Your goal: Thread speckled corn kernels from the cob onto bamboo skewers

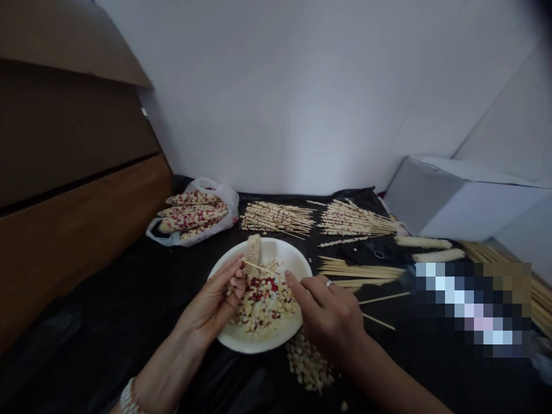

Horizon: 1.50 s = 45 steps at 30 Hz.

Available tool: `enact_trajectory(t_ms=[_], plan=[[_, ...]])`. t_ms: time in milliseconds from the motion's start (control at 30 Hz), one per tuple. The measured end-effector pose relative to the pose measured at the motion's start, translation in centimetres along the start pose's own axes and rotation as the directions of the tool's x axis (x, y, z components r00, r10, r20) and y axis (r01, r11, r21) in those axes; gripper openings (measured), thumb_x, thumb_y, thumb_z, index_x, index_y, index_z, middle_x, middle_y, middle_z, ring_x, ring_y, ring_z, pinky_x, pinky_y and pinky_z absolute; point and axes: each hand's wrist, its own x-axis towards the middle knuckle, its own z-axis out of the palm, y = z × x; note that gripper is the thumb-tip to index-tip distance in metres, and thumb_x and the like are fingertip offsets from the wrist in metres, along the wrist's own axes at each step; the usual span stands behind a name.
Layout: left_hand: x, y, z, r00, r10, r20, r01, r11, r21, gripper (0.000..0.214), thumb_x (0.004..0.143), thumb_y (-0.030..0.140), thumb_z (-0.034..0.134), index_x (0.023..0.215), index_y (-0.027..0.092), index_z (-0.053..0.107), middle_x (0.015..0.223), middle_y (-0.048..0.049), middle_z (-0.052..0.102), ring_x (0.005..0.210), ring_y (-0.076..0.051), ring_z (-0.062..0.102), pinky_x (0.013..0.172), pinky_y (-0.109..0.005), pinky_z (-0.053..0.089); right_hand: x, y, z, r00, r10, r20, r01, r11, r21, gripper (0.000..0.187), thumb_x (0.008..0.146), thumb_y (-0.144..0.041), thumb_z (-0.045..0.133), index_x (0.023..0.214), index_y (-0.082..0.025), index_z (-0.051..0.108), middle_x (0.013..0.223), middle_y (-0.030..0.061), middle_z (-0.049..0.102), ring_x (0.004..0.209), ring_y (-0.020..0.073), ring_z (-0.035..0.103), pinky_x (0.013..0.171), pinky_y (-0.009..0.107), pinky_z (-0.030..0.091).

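**Light pinch on a thin skewer, mid-frame**

Left hand [218, 298] has its fingertips closed on one end of the skewer [261, 267], which slants over the bowl [302, 256] toward the right hand [334, 313]. From where I stand, I cannot tell whether those right fingers grip its other end. It should weigh almost nothing, stiff lengthwise but liable to snap under a sideways push; I'd hold it close behind the tip. Loose kernels [263, 325] fill the bowl's floor, likely firm and slippery, best taken singly by their sides. Beyond, right of centre, lie bare sticks [357, 268]; farther, near frame centre, kernel-covered skewers [276, 217].
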Motion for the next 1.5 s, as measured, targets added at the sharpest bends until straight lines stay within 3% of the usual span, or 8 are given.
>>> enact_trajectory(t_ms=[200, 400, 933, 1233, 1500], plan=[[-0.2, 0.0, 0.3, 1.0, -0.028, 0.011, 0.029, 0.999, -0.023, 0.025, 0.088, -0.001, 0.046, 0.104, 0.009, 0.062, 0.08, -0.0048, 0.061, 0.059, -0.005, 0.059, 0.047, -0.011, 0.05, -0.4, 0.2, 0.4, 1.0, 0.015, 0.024, -0.015, 1.0, 0.001, 0.034, 0.087, -0.011, 0.047, 0.119, -0.008, 0.058, 0.078, 0.006, 0.061, 0.07, 0.0141, 0.052, 0.056, 0.028, 0.036], [0.0, 0.1, 0.4, 0.987, -0.138, 0.079, 0.146, 0.984, -0.1, 0.023, 0.092, 0.004, 0.038, 0.097, 0.008, 0.06, 0.079, -0.006, 0.057, 0.057, -0.005, 0.057, 0.046, -0.012, 0.05, -0.7, 0.4, 0.4, 0.999, 0.02, 0.034, -0.019, 1.0, -0.011, 0.037, 0.087, -0.013, 0.047, 0.123, -0.009, 0.055, 0.078, 0.0051, 0.061, 0.069, 0.0137, 0.051, 0.054, 0.029, 0.037], [-0.4, -0.1, 0.9, 0.991, -0.121, 0.062, 0.123, 0.992, -0.034, 0.024, 0.093, 0.005, 0.037, 0.099, 0.009, 0.06, 0.077, -0.0043, 0.055, 0.057, -0.005, 0.057, 0.045, -0.012, 0.05, -0.9, 0.2, 0.6, 0.998, 0.05, 0.032, -0.05, 0.999, 0.0, 0.035, 0.087, -0.016, 0.051, 0.121, -0.008, 0.056, 0.078, 0.0038, 0.06, 0.068, 0.0146, 0.051, 0.053, 0.03, 0.038], [0.0, -0.4, 0.7, 0.999, -0.036, 0.023, 0.035, 0.999, 0.029, 0.023, 0.089, 0.0, 0.042, 0.093, 0.01, 0.062, 0.073, -0.0027, 0.057, 0.056, -0.005, 0.057, 0.043, -0.011, 0.048, -0.9, 0.1, 0.5, 0.998, 0.033, 0.047, -0.032, 0.999, -0.02, 0.037, 0.087, -0.012, 0.047, 0.122, -0.006, 0.055, 0.077, 0.0057, 0.06, 0.068, 0.0132, 0.052, 0.056, 0.028, 0.041], [-0.9, 0.1, 0.4, 0.981, -0.156, 0.114, 0.16, 0.987, -0.028, 0.018, 0.086, 0.0, 0.047, 0.091, 0.008, 0.062, 0.074, -0.0044, 0.059, 0.055, -0.005, 0.056, 0.044, -0.011, 0.047, -0.8, -0.4, 0.1, 1.0, -0.004, -0.013, 0.004, 0.999, 0.032, 0.044, 0.084, -0.006, 0.049, 0.127, -0.007, 0.052, 0.089, 0.0082, 0.065, 0.076, 0.0151, 0.055, 0.064, 0.029, 0.043]])
